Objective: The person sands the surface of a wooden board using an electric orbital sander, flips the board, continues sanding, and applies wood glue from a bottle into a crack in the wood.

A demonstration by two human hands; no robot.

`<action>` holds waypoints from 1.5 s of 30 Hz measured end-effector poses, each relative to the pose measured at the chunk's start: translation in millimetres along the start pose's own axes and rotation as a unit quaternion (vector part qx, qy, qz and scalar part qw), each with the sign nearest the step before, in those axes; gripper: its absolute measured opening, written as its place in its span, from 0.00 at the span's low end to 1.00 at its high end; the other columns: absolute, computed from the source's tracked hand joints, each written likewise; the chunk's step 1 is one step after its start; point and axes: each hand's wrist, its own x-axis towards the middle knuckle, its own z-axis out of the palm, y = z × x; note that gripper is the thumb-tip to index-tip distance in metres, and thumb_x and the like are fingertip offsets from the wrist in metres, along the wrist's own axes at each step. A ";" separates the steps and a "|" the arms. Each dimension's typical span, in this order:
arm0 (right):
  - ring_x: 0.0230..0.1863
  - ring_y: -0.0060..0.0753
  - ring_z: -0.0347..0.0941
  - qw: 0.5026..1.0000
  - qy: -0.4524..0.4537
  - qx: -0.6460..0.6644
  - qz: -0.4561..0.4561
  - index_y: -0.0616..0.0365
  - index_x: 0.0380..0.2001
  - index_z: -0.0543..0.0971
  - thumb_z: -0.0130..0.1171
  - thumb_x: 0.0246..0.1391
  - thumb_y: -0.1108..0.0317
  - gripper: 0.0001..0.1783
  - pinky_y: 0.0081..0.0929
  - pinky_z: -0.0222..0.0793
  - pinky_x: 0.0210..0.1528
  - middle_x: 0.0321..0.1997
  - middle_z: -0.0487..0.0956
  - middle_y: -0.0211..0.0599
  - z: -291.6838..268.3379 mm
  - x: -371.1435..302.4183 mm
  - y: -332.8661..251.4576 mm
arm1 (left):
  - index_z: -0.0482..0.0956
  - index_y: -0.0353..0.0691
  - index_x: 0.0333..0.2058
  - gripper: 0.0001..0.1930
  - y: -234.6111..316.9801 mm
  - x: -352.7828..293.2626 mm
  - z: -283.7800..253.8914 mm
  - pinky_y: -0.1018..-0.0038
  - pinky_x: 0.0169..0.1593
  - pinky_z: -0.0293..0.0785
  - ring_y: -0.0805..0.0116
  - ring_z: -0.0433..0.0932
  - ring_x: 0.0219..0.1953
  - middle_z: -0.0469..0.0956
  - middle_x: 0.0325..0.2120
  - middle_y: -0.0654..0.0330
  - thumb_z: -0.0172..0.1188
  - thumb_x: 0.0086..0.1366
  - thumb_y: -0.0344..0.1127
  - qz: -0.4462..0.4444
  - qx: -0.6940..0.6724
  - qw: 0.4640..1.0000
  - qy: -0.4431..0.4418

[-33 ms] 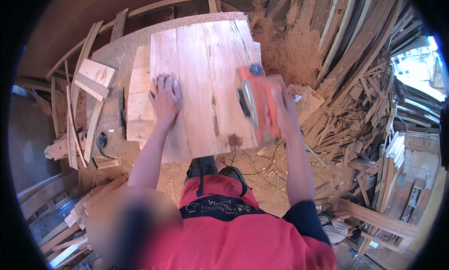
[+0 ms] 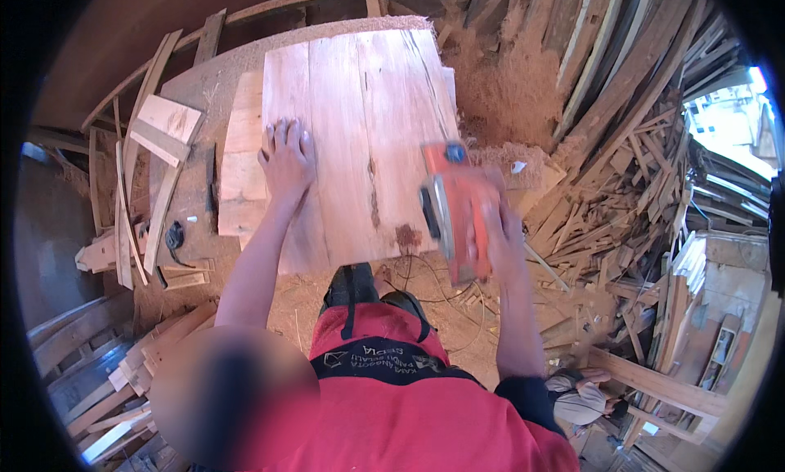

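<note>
A broad wooden panel (image 2: 339,178) of joined boards lies flat in front of me, a dark knot near its front edge and cracks along its grain. My left hand (image 2: 290,157) rests on its left part, fingers stretched and slightly spread. Wrapped round the handle of an orange electric planer (image 2: 459,202), my right hand (image 2: 500,227) is at the panel's right edge. The planer has a blue front knob and a black part on its left side; its near end extends past the panel's front right corner. Motion blurs the planer and right hand, and its underside is hidden.
More boards (image 2: 239,161) lie under the panel on a worktable (image 2: 184,96). A black coiled item (image 2: 175,237) and offcuts (image 2: 168,129) sit at left. Wood scraps (image 2: 605,251) heap at right; a cord (image 2: 446,288) crosses the dusty floor. Another person (image 2: 580,394) is at lower right.
My right hand has drawn the planer toward me along the panel's right edge. My left hand stays flat on the panel. The whole view has shifted slightly.
</note>
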 end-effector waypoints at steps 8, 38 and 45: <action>0.16 0.17 0.66 0.998 0.042 0.030 0.028 0.62 0.44 0.74 0.53 0.70 0.57 0.16 0.19 0.63 0.18 0.20 0.73 0.28 -18.8 -154.1 56.1 | 0.73 0.48 0.64 0.24 12.2 7.8 1.6 0.42 0.69 0.55 0.51 0.56 0.73 0.64 0.70 0.57 0.45 0.75 0.50 0.002 -0.008 1.000 0.011; 0.13 0.23 0.69 0.999 -0.020 0.022 -0.029 0.56 0.24 0.75 0.58 0.67 0.47 0.25 0.25 0.65 0.14 0.18 0.73 0.29 115.4 286.2 -37.3 | 0.69 0.44 0.67 0.26 9.5 11.0 -17.0 0.41 0.68 0.54 0.50 0.56 0.74 0.63 0.70 0.51 0.44 0.76 0.47 0.009 -0.027 1.000 -0.012; 0.22 0.23 0.75 0.995 -0.050 0.056 -0.073 0.55 0.29 0.79 0.61 0.65 0.48 0.21 0.26 0.71 0.22 0.23 0.76 0.33 129.0 382.6 -56.6 | 0.71 0.42 0.65 0.24 16.7 12.4 -16.0 0.42 0.67 0.57 0.46 0.59 0.72 0.66 0.68 0.49 0.48 0.75 0.45 0.023 -0.039 0.999 0.007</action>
